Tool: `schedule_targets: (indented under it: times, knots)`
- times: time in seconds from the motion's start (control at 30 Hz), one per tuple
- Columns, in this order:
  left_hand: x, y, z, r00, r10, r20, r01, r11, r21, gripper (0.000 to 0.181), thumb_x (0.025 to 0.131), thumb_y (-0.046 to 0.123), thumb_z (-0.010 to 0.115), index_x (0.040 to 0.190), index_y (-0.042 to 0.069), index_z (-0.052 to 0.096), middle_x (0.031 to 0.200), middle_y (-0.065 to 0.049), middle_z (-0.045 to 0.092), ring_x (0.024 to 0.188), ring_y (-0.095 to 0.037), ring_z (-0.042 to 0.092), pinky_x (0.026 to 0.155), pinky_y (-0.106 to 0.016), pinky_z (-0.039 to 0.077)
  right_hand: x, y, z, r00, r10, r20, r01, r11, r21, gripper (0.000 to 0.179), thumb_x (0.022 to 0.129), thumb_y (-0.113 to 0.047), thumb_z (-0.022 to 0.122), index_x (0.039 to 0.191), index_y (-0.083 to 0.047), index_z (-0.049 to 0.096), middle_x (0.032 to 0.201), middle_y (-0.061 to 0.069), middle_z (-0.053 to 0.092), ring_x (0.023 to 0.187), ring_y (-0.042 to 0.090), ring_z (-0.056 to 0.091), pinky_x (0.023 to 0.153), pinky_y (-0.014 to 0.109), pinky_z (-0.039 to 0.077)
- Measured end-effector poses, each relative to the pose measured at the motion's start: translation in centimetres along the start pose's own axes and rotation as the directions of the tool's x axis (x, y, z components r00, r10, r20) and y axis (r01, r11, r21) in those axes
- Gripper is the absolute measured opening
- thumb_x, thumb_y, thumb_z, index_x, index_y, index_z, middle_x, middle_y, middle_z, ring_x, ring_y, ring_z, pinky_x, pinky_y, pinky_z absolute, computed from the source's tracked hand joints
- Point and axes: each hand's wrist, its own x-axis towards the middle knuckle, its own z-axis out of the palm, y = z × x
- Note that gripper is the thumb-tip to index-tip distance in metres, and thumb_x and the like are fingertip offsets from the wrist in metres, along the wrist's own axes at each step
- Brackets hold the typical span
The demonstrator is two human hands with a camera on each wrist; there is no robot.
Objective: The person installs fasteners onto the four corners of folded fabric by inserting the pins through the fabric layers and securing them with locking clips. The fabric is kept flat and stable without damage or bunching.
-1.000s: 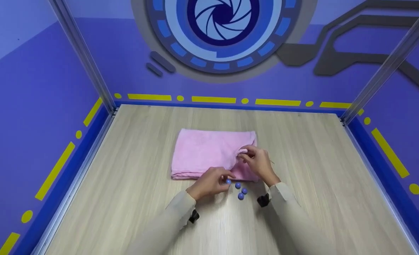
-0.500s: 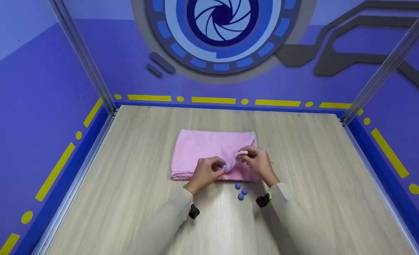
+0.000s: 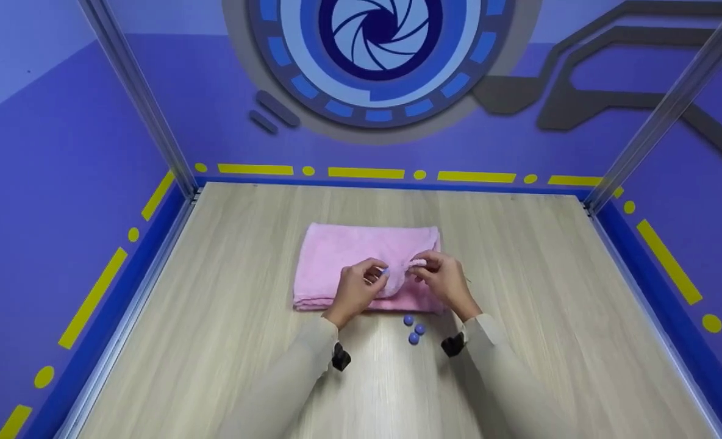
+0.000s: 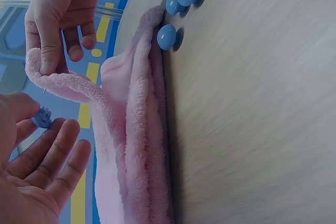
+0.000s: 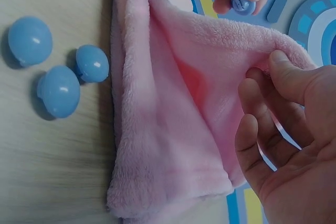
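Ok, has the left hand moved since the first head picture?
Yes. In the head view, the left hand has shifted up, away from the front edge of the folded pink plush towel and toward the yellow dashes on the blue back wall.

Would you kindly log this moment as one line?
left hand: pinches blue round-headed piece | right hand: pinches pink cloth by raised edge | table: three similar pieces beside cloth

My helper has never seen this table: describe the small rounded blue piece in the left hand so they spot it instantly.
On the pale wood-grain tabletop lies a folded pink plush cloth. Above it, the bare left hand pinches the small, glossy, rounded blue piece. Unlike its three blue lookalikes loose on the tabletop, it is held.
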Motion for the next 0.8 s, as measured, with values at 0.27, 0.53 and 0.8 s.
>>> schedule_targets:
  times: [0.27,0.53,0.8]
  knots:
    - [0.2,0.1,0.3,1.000,0.013,0.004,-0.013,0.999,0.039,0.019,0.093,0.000,0.069,0.109,0.000,0.078,0.092,-0.010,0.078,0.077,-0.020,0.072,0.071,-0.026,0.060,0.0,0.2,0.0,0.999,-0.007,0.032,0.006,0.999,0.034,0.015,0.087,0.005,0.077,0.100,-0.002,0.076,0.091,0.014,0.078,0.076,0.036,0.075,0.074,0.059,0.059]
    - [0.6,0.4,0.8,0.995,-0.095,-0.006,0.094,0.991,-0.091,0.019,0.095,0.000,0.068,0.112,-0.005,0.075,0.087,-0.016,0.077,0.074,-0.033,0.075,0.062,-0.023,0.059,-0.1,0.2,-0.2,0.997,-0.027,0.071,0.024,0.999,0.032,0.016,0.088,0.004,0.077,0.103,0.000,0.075,0.092,0.015,0.078,0.078,0.040,0.074,0.075,0.060,0.058]
    - [0.9,0.6,1.1,0.989,-0.148,-0.009,0.145,0.977,-0.158,0.020,0.096,-0.003,0.063,0.112,-0.008,0.074,0.085,-0.021,0.076,0.073,-0.041,0.074,0.056,-0.017,0.054,-0.1,0.2,-0.3,0.995,-0.040,0.095,0.039,0.999,0.012,0.015,0.089,0.003,0.076,0.103,-0.002,0.075,0.092,0.013,0.078,0.079,0.040,0.074,0.074,0.058,0.059]
